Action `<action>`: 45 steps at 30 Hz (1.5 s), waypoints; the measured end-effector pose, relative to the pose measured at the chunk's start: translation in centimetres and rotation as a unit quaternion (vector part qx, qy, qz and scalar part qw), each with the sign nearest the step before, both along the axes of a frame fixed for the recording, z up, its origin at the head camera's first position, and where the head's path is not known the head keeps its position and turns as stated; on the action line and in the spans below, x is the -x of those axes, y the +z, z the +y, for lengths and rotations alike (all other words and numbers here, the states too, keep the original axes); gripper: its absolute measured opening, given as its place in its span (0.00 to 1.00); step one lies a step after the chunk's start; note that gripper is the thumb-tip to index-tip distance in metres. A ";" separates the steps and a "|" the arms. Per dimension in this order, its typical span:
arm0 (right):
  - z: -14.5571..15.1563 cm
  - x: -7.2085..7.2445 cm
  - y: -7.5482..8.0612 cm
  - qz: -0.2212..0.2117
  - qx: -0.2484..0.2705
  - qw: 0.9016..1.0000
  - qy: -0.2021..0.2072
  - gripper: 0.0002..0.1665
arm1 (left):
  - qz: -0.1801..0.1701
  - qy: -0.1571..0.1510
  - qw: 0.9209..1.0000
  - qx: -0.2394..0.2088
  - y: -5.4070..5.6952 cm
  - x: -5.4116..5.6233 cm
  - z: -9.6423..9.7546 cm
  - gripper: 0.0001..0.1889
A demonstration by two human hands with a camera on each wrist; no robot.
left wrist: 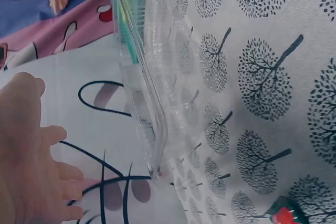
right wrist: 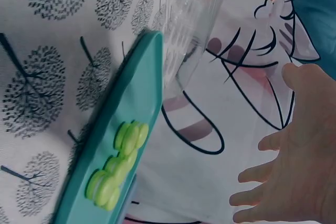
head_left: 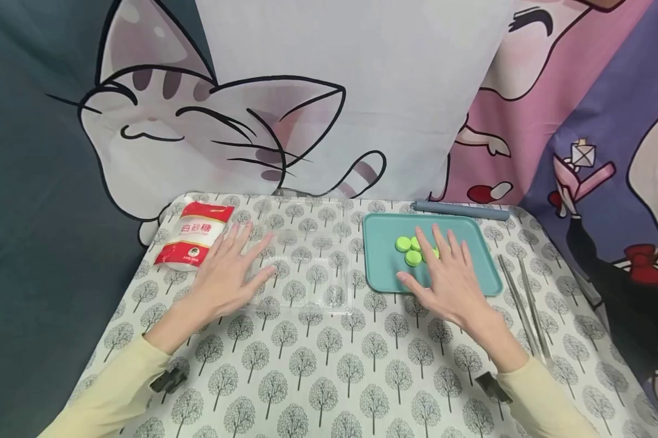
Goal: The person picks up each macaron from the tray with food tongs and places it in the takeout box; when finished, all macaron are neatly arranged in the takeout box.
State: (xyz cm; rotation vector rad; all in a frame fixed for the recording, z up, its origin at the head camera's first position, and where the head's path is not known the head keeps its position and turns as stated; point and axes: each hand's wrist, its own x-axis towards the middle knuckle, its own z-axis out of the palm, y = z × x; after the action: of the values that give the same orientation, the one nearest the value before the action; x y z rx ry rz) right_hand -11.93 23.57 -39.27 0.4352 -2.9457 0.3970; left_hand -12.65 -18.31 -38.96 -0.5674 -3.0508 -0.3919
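Observation:
My left hand [head_left: 224, 274], fingers spread and straight, is above the table between a red and white bag of white sugar [head_left: 193, 236] and a clear plastic box [head_left: 307, 307] with its lid open. Its fingers overlap the box's left side in the head view. On the right, my right hand [head_left: 449, 277] hovers with spread fingers over a teal tray [head_left: 380, 283]. Several green macarons [head_left: 413, 258] lie in the tray, partly hidden by those fingers; the right wrist view shows the macarons [right wrist: 118, 166] grouped together. Both hands hold nothing.
Behind the tray lies a grey-blue rod [head_left: 460, 210], like a rolling pin. Metal tongs [head_left: 526, 310] lie to the tray's right. A tree-patterned cloth [head_left: 323, 365] covers the table, and a cartoon-printed curtain [head_left: 394, 73] hangs right behind it.

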 end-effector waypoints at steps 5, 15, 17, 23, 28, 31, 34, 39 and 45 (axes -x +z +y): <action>1.0 -0.3 -0.3 -0.005 0.016 1.000 -0.016 0.54 | -0.015 0.023 0.999 -0.029 -0.6 -0.2 -1.0 0.36; 4.1 -1.3 -1.3 -0.005 0.057 0.996 -0.061 0.56 | -0.031 0.063 0.993 -0.092 -2.0 -0.9 -1.9 0.35; 4.8 -1.7 -1.5 -0.009 0.066 0.995 -0.074 0.56 | -0.036 0.073 0.991 -0.105 -2.4 -0.9 -1.8 0.36; 7.0 -2.7 -2.0 -0.001 0.066 0.992 -0.108 0.56 | -0.058 0.100 0.981 -0.155 -4.0 -0.8 -1.9 0.37; 8.7 -3.5 -2.6 0.000 0.071 0.988 -0.139 0.55 | -0.057 0.102 0.973 -0.199 -5.2 -0.5 -2.0 0.36; 9.8 -4.1 -2.9 -0.012 0.078 0.984 -0.160 0.55 | -0.064 0.106 0.966 -0.227 -5.7 -0.4 -1.9 0.36; 10.9 -4.7 -3.2 -0.024 0.076 0.981 -0.179 0.55 | -0.070 0.113 0.956 -0.261 -6.3 -0.4 -1.8 0.36; 12.5 -5.7 -4.1 -0.049 0.075 0.975 -0.203 0.55 | -0.072 0.124 0.939 -0.313 -7.5 -0.6 -1.4 0.36; 14.3 -6.3 -5.3 -0.085 0.084 0.969 -0.218 0.54 | -0.066 0.127 0.917 -0.372 -8.5 -0.9 -1.0 0.35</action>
State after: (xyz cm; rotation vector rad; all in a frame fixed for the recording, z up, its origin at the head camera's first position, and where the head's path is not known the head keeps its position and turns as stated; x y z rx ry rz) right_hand -5.60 37.85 -44.61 -0.2777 -3.0136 0.6403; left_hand -11.79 -19.31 -47.50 -0.0971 -2.6947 -1.5117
